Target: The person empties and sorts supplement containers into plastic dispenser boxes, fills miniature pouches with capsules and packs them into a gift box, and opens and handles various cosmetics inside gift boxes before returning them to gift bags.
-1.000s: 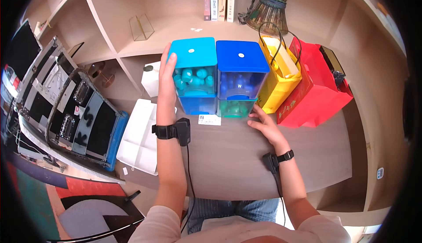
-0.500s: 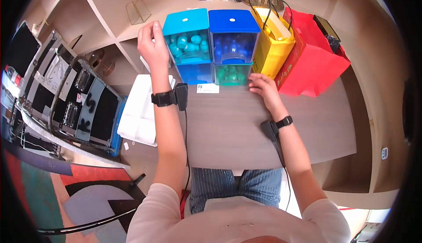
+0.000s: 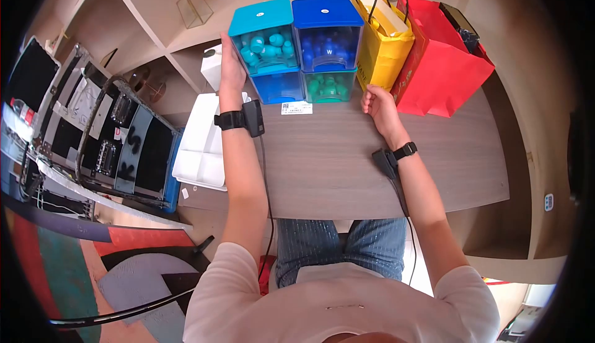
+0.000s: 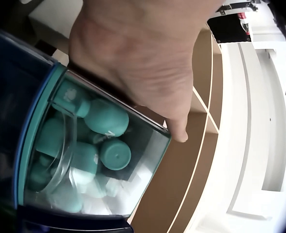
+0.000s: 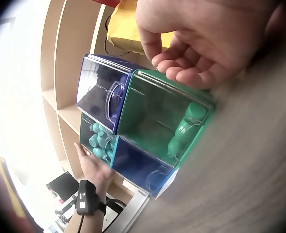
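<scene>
Two drawer boxes sit on two others on the table: a teal one (image 3: 266,44) and a dark blue one (image 3: 328,44) above, a blue one (image 3: 277,87) and a green one (image 3: 330,87) below. Small teal bottles (image 4: 106,118) show through the teal box's clear front. My left hand (image 3: 232,73) lies along the left side of the teal box, its fingers fairly straight and pointing away from me. Beside the green box, at its front right, is my right hand (image 3: 382,108), with loosely curled fingers and nothing in them.
Right of the boxes stand a yellow paper bag (image 3: 385,57) and a red bag (image 3: 443,70). A white divided tray (image 3: 199,151) lies at the left, near a folded cart (image 3: 124,138). In front of the boxes is a printed label (image 3: 297,108).
My left hand came off the teal box's side, then returned to it. My right hand drew away from the green box's corner, its fingers curling more. The head view tilted downward.
</scene>
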The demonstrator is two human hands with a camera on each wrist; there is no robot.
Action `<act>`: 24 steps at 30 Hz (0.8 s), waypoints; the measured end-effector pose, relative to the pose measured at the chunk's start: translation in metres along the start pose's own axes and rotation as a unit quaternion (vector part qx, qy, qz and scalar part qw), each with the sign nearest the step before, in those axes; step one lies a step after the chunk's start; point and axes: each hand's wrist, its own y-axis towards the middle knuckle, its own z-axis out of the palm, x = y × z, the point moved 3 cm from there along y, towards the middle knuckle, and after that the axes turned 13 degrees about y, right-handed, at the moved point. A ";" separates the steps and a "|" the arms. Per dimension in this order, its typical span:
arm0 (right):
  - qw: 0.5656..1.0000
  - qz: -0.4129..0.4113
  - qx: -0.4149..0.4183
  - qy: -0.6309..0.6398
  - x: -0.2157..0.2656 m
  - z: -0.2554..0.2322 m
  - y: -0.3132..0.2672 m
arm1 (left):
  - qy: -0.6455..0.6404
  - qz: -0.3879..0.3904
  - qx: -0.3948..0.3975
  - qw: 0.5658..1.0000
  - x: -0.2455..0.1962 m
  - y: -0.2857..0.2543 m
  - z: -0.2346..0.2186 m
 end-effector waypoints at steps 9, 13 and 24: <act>0.999 -0.002 -0.044 -0.013 0.001 0.007 -0.003 | 0.013 -0.030 -0.040 0.999 0.015 0.002 0.001; 0.999 -0.002 -0.023 -0.043 -0.001 0.009 -0.003 | 0.013 -0.056 -0.040 0.998 0.013 -0.001 0.001; 0.980 -0.049 0.025 -0.191 -0.010 0.030 -0.008 | -0.015 -0.049 -0.085 0.995 0.009 -0.005 0.009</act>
